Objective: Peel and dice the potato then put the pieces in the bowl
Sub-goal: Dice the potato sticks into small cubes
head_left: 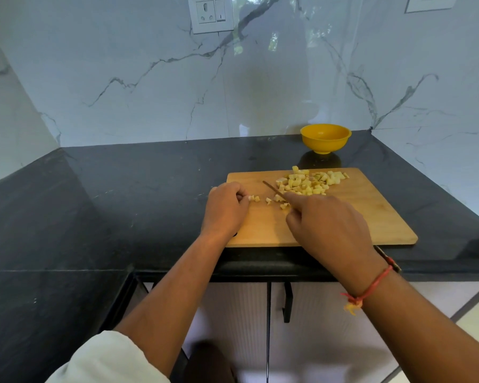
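- Dicing is the step in hand, and we judge it nearly done: most of the potato already lies as a heap of diced pieces (307, 182) on the far half of the cutting board (371, 217).
- Our left hand (227, 208) sits at the board's left edge, fingers curled, tips pinning a last bit (254, 198) of potato against the wood.
- Our right hand (327, 225) grips the knife (271, 188) over the middle of the board. The forefinger runs straight along the spine and the handle is hidden under the palm. The thin blade points toward the board's far left.
- A few loose cubes lie between the blade and the last bit, apart from the heap.
- The bowl (325, 138) stands on the desk (122, 189) just beyond the board's far edge, not touching it. We see no pieces in it.
- The next move likely calls for short cuts through the last bit with the fingertips kept back. Then the cubes need gathering and carrying past the far edge to the bowl.
- Materials: the pieces are pale yellow, moist-looking, rough small cubes. The board is smooth light wood, flat with rounded corners. The bowl is glossy yellow, round and footed, probably plastic. The desk is dark polished stone, so stray cubes may slide on it.
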`<state>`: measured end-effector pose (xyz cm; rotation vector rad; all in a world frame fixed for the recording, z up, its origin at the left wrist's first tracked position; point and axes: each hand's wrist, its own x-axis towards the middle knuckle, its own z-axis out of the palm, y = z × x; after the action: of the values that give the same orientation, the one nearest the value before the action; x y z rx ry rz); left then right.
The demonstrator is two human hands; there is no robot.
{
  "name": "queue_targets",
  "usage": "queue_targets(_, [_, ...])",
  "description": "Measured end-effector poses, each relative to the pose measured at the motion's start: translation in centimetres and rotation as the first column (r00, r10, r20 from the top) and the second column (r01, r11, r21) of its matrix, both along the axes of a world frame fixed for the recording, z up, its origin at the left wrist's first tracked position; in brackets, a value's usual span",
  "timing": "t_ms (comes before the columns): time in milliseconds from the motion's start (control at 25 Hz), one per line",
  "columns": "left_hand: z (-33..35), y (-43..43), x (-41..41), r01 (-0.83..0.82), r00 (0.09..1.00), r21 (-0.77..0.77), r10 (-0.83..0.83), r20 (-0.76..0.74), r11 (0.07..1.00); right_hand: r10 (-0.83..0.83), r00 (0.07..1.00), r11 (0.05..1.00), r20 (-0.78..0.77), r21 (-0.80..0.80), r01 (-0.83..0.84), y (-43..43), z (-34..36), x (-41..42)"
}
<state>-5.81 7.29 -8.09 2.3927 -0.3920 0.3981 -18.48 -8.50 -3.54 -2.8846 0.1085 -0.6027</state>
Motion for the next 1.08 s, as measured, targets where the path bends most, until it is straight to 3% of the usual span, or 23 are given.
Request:
queue_targets(120, [0.1, 0.0, -0.2, 0.029, 0.999, 0.031, -0.029, 0.026, 0.999, 0.038, 0.998, 0.979, 0.053, 0.2, -0.047, -2.6, -0.8, 2.6])
queue_targets(320, [0.2, 0.1, -0.6, 0.094, 0.995, 0.005, -0.094, 0.026, 0.996, -0.055, 0.992, 0.875, 0.112, 0.484, -0.007, -5.7, -2.4, 3.8])
queue_targets(560, [1.4, -0.4, -1.7, 0.209, 0.975, 0.097, -0.215, 0.049, 0.973, -0.069, 0.994, 0.926, 0.08, 0.376, 0.034, -5.2, -3.1, 3.8])
queue_targets(720, [2.1, -1.2, -1.9, 0.247, 0.968, 0.167, -0.251, 0.007, 0.955, -0.068, 0.993, 0.92, 0.096, 0.39, 0.025, -5.1, -2.9, 3.3])
queue_targets(1080, [2.3, -3.1, -1.9, 0.234, 0.972, 0.029, -0.233, -0.041, 0.972, -0.02, 0.98, 0.897, 0.197, 0.437, -0.07, -5.5, -3.4, 3.4])
